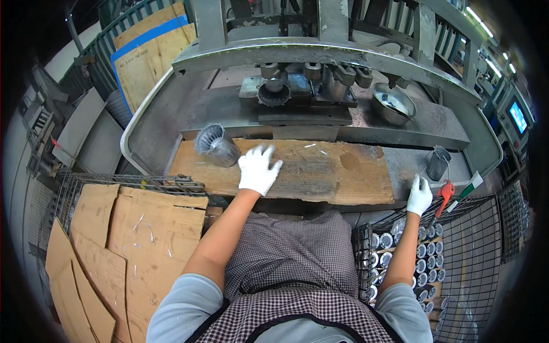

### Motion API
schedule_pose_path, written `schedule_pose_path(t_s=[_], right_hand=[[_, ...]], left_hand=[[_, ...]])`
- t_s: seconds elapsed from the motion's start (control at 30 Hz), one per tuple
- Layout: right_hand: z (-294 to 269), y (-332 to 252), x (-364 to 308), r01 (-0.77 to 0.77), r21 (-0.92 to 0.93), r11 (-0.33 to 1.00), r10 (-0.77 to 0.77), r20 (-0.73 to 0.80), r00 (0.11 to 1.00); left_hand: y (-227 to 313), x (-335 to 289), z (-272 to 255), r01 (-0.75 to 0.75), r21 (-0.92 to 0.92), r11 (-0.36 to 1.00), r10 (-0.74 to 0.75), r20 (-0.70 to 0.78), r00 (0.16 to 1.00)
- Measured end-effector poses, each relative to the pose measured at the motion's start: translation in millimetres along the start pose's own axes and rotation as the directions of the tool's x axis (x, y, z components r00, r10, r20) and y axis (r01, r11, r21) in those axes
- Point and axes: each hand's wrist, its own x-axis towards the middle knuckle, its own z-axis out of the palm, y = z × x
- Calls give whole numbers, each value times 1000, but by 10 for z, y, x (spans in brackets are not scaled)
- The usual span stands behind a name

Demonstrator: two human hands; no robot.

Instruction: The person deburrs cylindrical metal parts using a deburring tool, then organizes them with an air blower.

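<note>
My left hand [258,170], in a white glove, is over the wooden board with its fingers spread and nothing in them. Just left of it a grey metal cylinder with fins around its open end [220,147] stands tilted on the board. My right hand [420,196], also gloved in white, is at the right over the near edge of the bench, fingers stretched out and seemingly holding nothing. Beyond it stands a darker finned cylinder [438,164]. A red air blow gun [446,191] hangs close to that hand's right side.
Ahead stands a press with metal tooling [274,94] under a heavy frame. A metal bowl [393,104] sits right of the tooling. Wire basket [466,246] at right holds several finned cylinders [421,264]. Cardboard sheets [154,228] with metal slivers cover the left side.
</note>
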Motion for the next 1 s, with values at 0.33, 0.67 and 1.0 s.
schedule_pose_path(t_s=[0.33, 0.67, 1.0], right_hand=[[-12, 5, -4, 21, 0, 1000, -21, -22, 1000], [9, 16, 24, -20, 0, 1000, 20, -15, 1000], [266, -2575, 586, 542, 505, 672, -619, -18, 785]], left_hand=[[52, -20, -24, 40, 5, 999, -40, 1, 999], [12, -32, 46, 19, 28, 999, -25, 230, 973], [-66, -73, 134, -6, 6, 1000, 4, 182, 983]])
